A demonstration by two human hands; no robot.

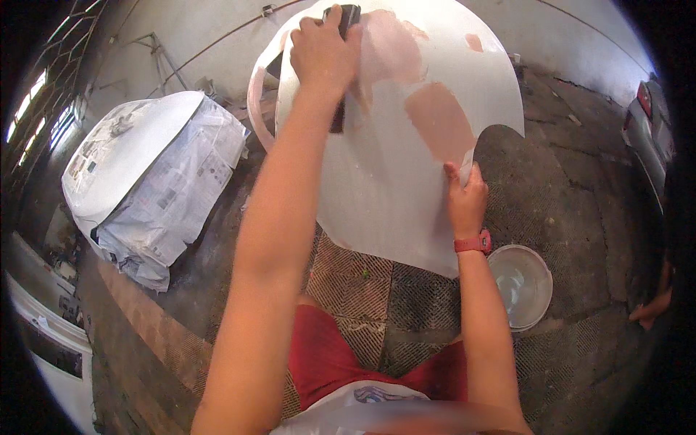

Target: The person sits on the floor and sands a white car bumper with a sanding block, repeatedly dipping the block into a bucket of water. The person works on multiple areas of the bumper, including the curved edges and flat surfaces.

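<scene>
A white car body panel (384, 181) stands in front of me, with a curved edge and pinkish-tan patches of filler (438, 119) on its face. My left hand (324, 54) is far up on the panel near its top. Its fingers are wrapped round a black block (349, 17), partly hidden by the hand and pressed to the surface. Lower down, my right hand (467, 199) grips the panel's right edge, thumb on the front face. A red watch (473, 241) is on that wrist.
Left, a rounded pale panel (138, 156) is partly wrapped in newspaper (174, 188). A whitish bucket (520, 286) of cloudy liquid stands on the patterned floor (351, 286) by my right forearm. Part of a vehicle (649, 138) and someone's bare limb (652, 308) show at far right.
</scene>
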